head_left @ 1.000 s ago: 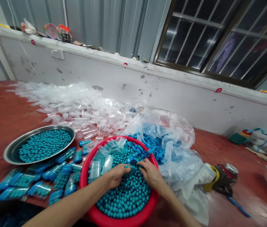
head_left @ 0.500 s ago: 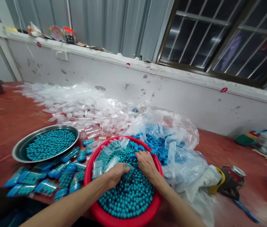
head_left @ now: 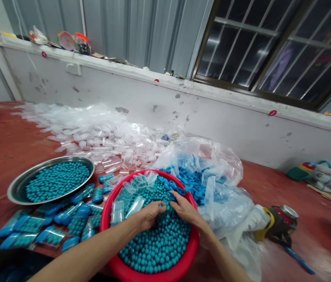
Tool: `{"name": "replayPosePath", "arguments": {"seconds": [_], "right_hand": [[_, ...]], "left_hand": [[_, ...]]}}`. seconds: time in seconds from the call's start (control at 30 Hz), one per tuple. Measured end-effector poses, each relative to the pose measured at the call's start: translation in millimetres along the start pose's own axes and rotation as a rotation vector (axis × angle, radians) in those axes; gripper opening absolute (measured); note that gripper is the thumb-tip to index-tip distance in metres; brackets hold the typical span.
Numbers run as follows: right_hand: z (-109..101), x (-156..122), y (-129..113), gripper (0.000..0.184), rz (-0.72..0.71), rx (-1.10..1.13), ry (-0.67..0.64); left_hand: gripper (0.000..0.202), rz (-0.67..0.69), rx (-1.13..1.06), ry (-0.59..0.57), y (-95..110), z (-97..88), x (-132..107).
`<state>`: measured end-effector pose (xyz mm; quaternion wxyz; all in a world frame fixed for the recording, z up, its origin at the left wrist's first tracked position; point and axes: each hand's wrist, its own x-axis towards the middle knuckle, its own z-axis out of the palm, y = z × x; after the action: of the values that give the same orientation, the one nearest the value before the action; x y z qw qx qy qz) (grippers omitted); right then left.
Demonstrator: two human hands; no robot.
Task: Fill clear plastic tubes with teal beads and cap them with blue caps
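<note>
A red plastic basin [head_left: 105, 219] in front of me is heaped with small teal balls [head_left: 159, 243]. Several empty clear tubes [head_left: 133, 192] and blue caps [head_left: 169, 187] lie on its far side. My left hand [head_left: 149, 214] rests on the balls, fingers curled around a clear tube that I can barely make out. My right hand [head_left: 186, 209] lies next to it, its fingertips pinched together at the blue caps. What the right fingers hold is hidden.
A steel tray [head_left: 15, 188] of teal balls sits at the left, with filled capped tubes [head_left: 48, 227] in front of it. A heap of clear tubes [head_left: 95, 133] spreads behind. A plastic bag of blue caps [head_left: 209, 176] lies right of the basin, tape rolls [head_left: 279, 223] beyond.
My right hand reached to the caps at the basin's far rim, then drew back toward my left hand. The left hand stayed on the balls with its tube.
</note>
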<state>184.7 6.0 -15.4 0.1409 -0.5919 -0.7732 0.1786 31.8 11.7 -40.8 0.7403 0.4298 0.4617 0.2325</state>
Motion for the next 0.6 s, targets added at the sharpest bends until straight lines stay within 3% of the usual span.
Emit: {"name": "replayPosePath", "arguments": {"seconds": [0.1, 0.17, 0.27, 0.37, 0.43, 0.6], "right_hand": [[-9, 0, 1, 0.044, 0.012, 0.226, 0.018], [-14, -4, -4, 0.041, 0.005, 0.311, 0.097], [-16, -12, -17, 0.040, -0.001, 0.313, 0.185], [-13, -20, -27, 0.037, -0.029, 0.379, 0.107], [-11, -23, -30, 0.033, -0.095, 0.391, 0.112], [-10, -25, -31, 0.034, -0.174, 0.268, 0.235]], "left_hand": [[0.026, 0.058, -0.075, -0.029, 3, -7.6, -13], [0.031, 0.082, -0.100, -0.021, 4, -10.0, -21], [0.036, 0.118, -0.096, 0.035, 6, -9.7, -29], [0.033, 0.249, -0.014, 0.101, 5, -7.5, -32], [0.032, 0.311, 0.028, 0.081, 3, -6.6, -33], [0.033, 0.279, 0.078, 0.037, 1, -5.3, -41]]}}
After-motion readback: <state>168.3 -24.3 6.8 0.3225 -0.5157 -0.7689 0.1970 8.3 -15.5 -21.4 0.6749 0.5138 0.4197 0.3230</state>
